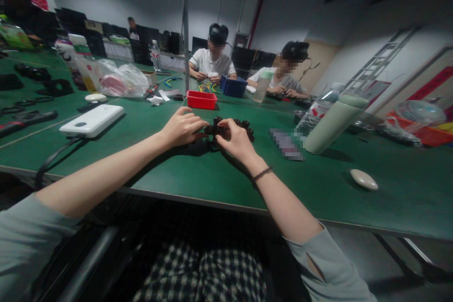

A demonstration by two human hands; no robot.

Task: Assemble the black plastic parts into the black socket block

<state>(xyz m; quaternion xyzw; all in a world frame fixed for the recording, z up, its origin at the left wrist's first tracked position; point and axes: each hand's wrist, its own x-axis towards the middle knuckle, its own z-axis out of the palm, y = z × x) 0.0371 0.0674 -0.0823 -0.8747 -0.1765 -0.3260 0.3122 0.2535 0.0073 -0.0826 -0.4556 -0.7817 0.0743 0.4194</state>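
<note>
- At the far left, a white box (91, 121) is lying on the green worktop (184, 174) with a dark cable (49, 160) running off the near edge, so the left forearm is having less spare room on that side.
- The left hand (184, 127) is pinching the left end of the dark part (214, 144) with its fingertips, near the worktop's front edge.
- Beyond the hands, a red tray (201, 100) is standing near, limiting forward room.
- The dark part is resting between the hands; its joints are too blurred to tell.
- The right hand (236, 139) is gripping it from above with thumb and forefinger. The step in hand is seemingly two-handed fitting or adjusting; the next move is probably calling for a steady left hold and small right finger shifts.
- Farther right, a phone (287, 144) and a green bottle (336, 122) are bordering the space; more green surface is showing toward the front edge.
</note>
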